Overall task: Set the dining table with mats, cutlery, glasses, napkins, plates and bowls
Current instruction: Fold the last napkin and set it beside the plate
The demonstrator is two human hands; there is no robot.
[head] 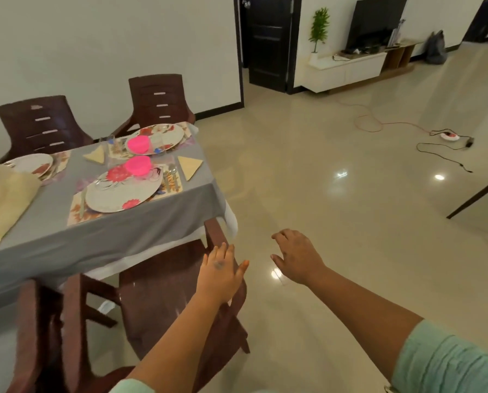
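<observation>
We see our left hand (pixel 219 275) at lower centre, fingers straight and spread, lying on the arm of the brown chair (pixel 163 302); our right hand (pixel 296 256) hangs over the floor just right of it, fingers loosely curled, holding nothing. The task's things sit at left of the frame on the grey-clothed table (pixel 101 242): 3 floral plates, the nearest plate (pixel 121 191) on a mat (pixel 75 214), 2 pink bowls (pixel 138 165), cutlery (pixel 171 177) and a folded napkin (pixel 189 165). We judge the plates stiff, breakable and best lifted by the rim; the bowls look light, the napkins limp.
</observation>
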